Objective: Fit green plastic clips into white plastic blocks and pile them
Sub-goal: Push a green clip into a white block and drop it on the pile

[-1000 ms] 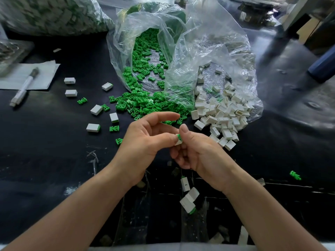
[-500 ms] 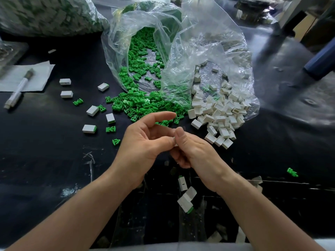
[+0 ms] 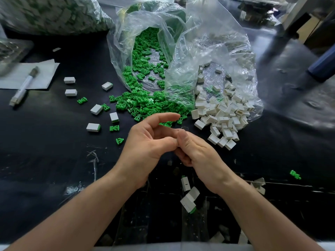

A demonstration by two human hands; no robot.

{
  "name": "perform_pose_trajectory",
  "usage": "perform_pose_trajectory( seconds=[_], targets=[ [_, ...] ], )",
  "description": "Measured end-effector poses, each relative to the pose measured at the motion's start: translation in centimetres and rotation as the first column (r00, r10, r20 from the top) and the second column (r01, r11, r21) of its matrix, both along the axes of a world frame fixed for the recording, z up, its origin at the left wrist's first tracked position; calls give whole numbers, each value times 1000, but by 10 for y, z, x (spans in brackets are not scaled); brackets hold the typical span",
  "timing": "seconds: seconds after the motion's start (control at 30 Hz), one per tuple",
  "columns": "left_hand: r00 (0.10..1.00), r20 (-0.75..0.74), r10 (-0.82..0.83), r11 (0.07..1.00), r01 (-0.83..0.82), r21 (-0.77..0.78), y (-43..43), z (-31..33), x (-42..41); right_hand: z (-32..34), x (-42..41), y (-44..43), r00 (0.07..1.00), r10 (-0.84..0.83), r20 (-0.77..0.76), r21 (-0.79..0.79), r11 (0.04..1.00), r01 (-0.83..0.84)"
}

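My left hand [image 3: 145, 147] and my right hand [image 3: 197, 154] meet above the black table's near edge, thumbs pressed together. The small white block with its green clip that they pinch is covered by the thumbs. My left forefinger sticks out over the heap of green clips [image 3: 145, 105] spilling from a clear bag [image 3: 126, 33]. Loose white blocks [image 3: 224, 115] lie heaped to the right, half inside a second clear bag [image 3: 241, 57]. White blocks with green clips fitted lie left of my hands [image 3: 93, 127] and below the table edge [image 3: 189, 200].
Single green clips [image 3: 114, 128] and white blocks [image 3: 69, 80] lie scattered at the left. A pen [image 3: 23, 86] rests on a paper sheet [image 3: 41, 73] at the far left. A large full bag [image 3: 54, 13] fills the back left. One clip [image 3: 295, 174] lies near the right front edge.
The white block with the green clip showed between my thumbs a second ago; both thumbs have closed over it and it is out of sight. My hands stayed in place.
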State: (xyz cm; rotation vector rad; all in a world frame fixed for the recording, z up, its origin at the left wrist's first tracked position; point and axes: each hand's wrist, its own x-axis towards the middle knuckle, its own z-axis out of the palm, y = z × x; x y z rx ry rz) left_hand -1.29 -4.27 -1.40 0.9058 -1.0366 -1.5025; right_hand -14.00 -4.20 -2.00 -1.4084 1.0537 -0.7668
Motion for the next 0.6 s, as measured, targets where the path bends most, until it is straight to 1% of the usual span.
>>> perform_pose_trajectory(
  seconds=[0.17,0.3,0.47,0.6],
  targets=[
    [1000,-9,-11,1000,11,5,1,1,0,0,0,-1,999,34,1,-34,999,-34],
    [1000,-17,-14,1000,14,11,1,2,0,-1,0,0,999,34,16,-50,998,-33],
    [1000,-22,-17,1000,17,16,1,2,0,-4,0,-1,1000,24,5,-39,999,-24],
    [1000,-21,-21,1000,21,20,1,3,0,-6,-1,-1,1000,22,-6,-59,998,-22]
  ],
)
